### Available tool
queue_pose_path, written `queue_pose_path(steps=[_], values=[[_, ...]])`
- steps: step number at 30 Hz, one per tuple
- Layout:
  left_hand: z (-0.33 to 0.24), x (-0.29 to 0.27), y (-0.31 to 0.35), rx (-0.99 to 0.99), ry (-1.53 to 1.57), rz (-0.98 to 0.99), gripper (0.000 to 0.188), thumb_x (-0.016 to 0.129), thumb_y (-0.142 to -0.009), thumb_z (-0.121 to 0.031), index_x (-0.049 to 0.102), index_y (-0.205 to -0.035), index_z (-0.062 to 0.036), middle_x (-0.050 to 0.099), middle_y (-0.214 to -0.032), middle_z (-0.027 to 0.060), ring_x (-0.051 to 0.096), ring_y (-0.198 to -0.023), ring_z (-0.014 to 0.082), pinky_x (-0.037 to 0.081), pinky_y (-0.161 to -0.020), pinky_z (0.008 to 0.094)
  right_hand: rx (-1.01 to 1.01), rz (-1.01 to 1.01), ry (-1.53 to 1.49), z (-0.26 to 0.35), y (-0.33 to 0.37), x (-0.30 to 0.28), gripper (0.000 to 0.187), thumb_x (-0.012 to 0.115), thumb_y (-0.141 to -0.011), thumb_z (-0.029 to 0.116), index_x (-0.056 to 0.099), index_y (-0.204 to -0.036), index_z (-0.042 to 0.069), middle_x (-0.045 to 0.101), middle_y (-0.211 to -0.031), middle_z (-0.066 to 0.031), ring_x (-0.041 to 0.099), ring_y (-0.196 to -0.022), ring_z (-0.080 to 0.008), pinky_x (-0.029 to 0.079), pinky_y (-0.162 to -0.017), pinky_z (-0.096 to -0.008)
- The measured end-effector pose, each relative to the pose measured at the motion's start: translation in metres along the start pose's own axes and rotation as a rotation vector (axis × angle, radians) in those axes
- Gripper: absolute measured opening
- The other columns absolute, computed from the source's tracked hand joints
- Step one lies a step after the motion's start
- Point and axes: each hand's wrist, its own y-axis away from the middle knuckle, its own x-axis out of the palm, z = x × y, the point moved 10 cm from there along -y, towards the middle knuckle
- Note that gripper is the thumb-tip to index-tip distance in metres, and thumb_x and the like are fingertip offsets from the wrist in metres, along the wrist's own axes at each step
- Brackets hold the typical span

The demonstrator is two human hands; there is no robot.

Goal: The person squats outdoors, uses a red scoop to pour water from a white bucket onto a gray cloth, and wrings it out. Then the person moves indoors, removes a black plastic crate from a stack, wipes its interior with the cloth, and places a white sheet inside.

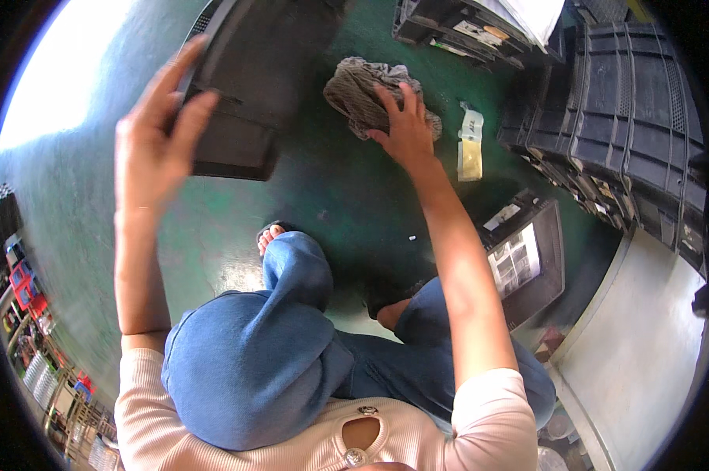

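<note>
A crumpled grey-brown cloth (358, 94) lies on the green floor in front of me. My right hand (408, 132) reaches over its right part with fingers spread; whether the fingertips press on it I cannot tell. To the left, my left hand (154, 141) is raised beside a black plastic crate (240, 102), its thumb and fingers apart and slightly blurred. The hand overlaps the crate's left edge, but contact with it is unclear. Nothing shows between the left fingers.
Stacked black crates (637, 102) stand at the right, and another black crate (468, 31) with papers is at the back. A yellow-and-white packet (470, 149) lies right of the cloth. A black box with a printed sheet (515, 259) sits by my right knee, near a pale panel (637, 322).
</note>
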Motion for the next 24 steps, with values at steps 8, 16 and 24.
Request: queue_pose_path(steps=[8,16,24], values=[[0.02,0.131,0.056,-0.013,-0.295,0.361,0.066,0.06,-0.085,-0.021,0.027,-0.143,-0.019,0.065,-0.078,0.0185,0.065,-0.064,0.0358,0.053,-0.058,0.0444,0.336,-0.037,-1.029,-0.07,-0.035,-0.11,0.041,0.047,-0.078,0.01,0.061,-0.115,0.001,0.064,-0.107,-0.0066,0.059,-0.098,-0.0162,0.042,-0.092,-0.0292],[0.025,0.222,0.033,-0.015,-0.101,0.507,0.059,0.054,-0.083,-0.02,0.034,-0.136,-0.0039,0.063,-0.08,0.0189,0.062,-0.059,0.0363,0.05,-0.058,0.0452,-0.011,-0.562,-1.264,-0.02,-0.023,-0.276,0.054,0.045,-0.079,0.026,0.052,-0.121,-0.007,0.055,-0.122,-0.0188,0.053,-0.112,-0.0288,0.041,-0.098,-0.042],[0.164,-0.028,-0.069,-0.074,-0.565,-0.439,0.05,0.049,-0.092,-0.037,0.044,-0.131,-0.0061,0.057,-0.118,0.0216,0.052,-0.112,0.038,0.044,-0.092,0.0434,-0.53,0.173,-1.137,0.142,-0.085,-0.211,0.041,0.052,-0.072,0.007,0.06,-0.112,0.0,0.06,-0.109,-0.0145,0.055,-0.106,-0.0233,0.041,-0.096,-0.0352]])
